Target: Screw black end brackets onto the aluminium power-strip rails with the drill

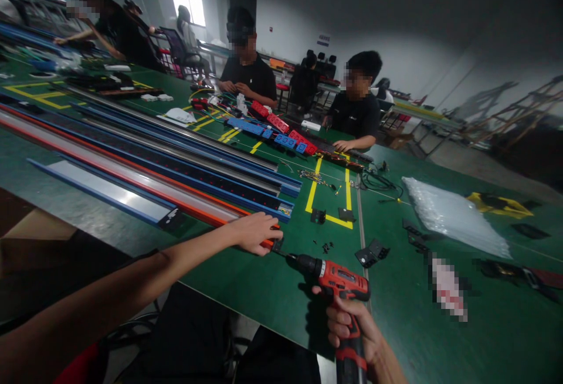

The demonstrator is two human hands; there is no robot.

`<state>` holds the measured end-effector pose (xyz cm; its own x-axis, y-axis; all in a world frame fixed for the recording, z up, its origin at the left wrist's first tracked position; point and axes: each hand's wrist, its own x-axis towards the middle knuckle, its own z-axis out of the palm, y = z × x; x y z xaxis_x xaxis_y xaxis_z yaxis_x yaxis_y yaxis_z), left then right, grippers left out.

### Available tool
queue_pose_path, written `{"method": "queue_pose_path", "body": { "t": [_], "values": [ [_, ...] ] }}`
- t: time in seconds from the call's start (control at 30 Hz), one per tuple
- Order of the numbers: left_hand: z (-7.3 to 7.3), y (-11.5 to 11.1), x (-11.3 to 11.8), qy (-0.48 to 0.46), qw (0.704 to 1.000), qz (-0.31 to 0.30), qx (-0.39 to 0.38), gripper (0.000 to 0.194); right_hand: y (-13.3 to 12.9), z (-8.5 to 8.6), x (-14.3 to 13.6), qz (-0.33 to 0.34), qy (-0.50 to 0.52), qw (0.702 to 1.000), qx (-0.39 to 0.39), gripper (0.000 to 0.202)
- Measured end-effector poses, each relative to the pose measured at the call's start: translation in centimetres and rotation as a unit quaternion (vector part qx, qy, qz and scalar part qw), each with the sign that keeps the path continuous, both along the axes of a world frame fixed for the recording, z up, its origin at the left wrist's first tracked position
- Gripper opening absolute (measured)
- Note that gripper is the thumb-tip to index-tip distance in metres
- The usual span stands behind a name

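My left hand (257, 233) is wrapped over the right end of a long orange-edged rail (176, 194), which lies slantwise on the green table. In my right hand (352, 324) is a red and black power drill (343, 281), gripped by its handle. The drill's bit points left and reaches the end of the rail, just beside my left fingers; whether it sits in a screw is too small to tell. Small black screws (326, 247) lie behind the drill, and a black bracket (372, 253) is to its right.
Blue-edged rails (246, 196) lie behind the orange one. Red sockets (278, 122) and blue sockets (251, 127) stretch across the middle. A bubble-wrap stack (453, 214) is at the right. Several people are across the table, one with a hand (346, 145) on its far edge.
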<state>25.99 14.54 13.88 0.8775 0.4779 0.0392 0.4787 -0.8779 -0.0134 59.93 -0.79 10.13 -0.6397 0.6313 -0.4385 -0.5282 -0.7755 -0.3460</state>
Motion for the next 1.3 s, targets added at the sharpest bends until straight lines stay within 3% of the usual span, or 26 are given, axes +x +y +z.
{"method": "queue_pose_path", "body": {
  "t": [0.4,0.8,1.03,1.3],
  "values": [
    [0.00,0.17,-0.25,0.000,1.000,-0.021,0.015,0.038,0.38,-0.12,0.15,0.016,-0.003,1.000,-0.022,0.009],
    [-0.43,0.34,-0.35,-0.023,0.999,-0.024,-0.015,0.037,0.72,-0.08,0.15,0.025,0.000,0.999,-0.031,0.011],
    [0.13,0.17,-0.03,0.025,1.000,-0.016,-0.009,0.039,0.48,0.27,-0.03,0.024,-0.015,0.999,-0.036,0.012],
    [0.11,0.08,0.08,0.011,1.000,-0.013,-0.002,0.038,0.42,0.31,-0.41,0.014,-0.026,0.999,-0.036,0.012]
  ]
}}
